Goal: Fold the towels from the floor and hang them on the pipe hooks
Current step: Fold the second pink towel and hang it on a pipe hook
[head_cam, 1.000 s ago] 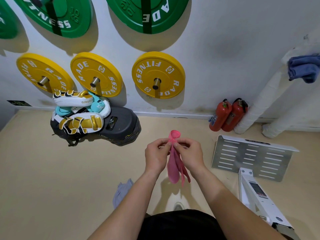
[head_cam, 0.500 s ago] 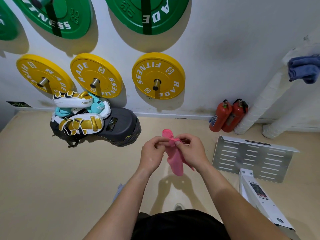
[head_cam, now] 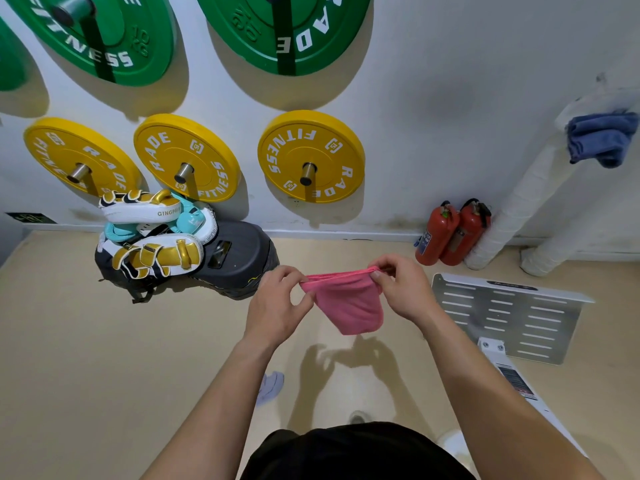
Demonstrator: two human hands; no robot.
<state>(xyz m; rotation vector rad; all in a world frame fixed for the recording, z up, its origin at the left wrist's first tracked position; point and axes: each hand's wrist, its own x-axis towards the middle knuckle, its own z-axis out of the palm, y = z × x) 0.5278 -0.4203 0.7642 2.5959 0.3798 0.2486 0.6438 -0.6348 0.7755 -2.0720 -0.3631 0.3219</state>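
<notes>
Pinching pink towel (head_cam: 346,306) top edge, both hands | open floor (head_cam: 104,358) below

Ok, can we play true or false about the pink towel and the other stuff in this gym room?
1. The left hand and the right hand both pinch the top edge of the pink towel. True.
2. The blue towel lies on the floor. False: it hangs high up on the white pipe.
3. Two red fire extinguishers stand against the wall. True.
4. The yellow weight plates are stacked on the floor. False: they hang on pegs on the wall.
</notes>
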